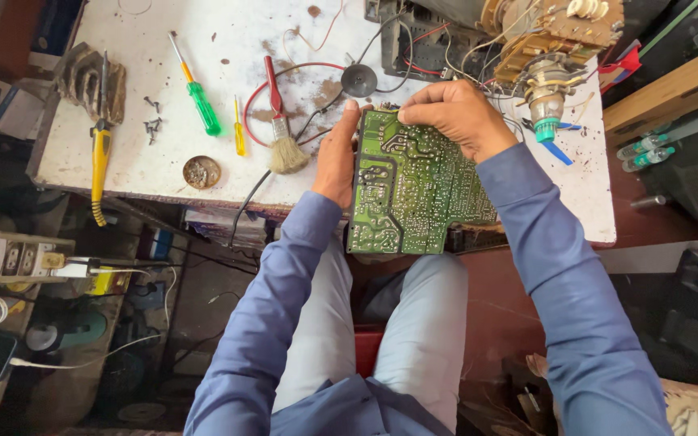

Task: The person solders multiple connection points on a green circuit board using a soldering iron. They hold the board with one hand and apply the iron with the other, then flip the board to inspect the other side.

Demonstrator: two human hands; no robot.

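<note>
Hands grip green circuit board (414,186): left hand (335,157), right hand (456,115); yellow packet (109,281), perhaps labelled, below bench.

Even daylight floods your white worktop (203,48) from the twelve o'clock side, leaving it close to washed out along the top edge. The green circuit board (414,186) at centre is sharp, its solder tracks crisp with no glare. Your left hand (337,157) and right hand (454,113) are evenly lit and unblurred. Short, soft shadows sit beneath the green screwdriver (199,97) and the brush (284,145). From seven to nine o'clock the floor clutter falls into deep shade. At three to four o'clock the dark equipment loses detail. Wide-angle distortion bends the table edges and stretches your sleeves towards the bottom corners.
</note>
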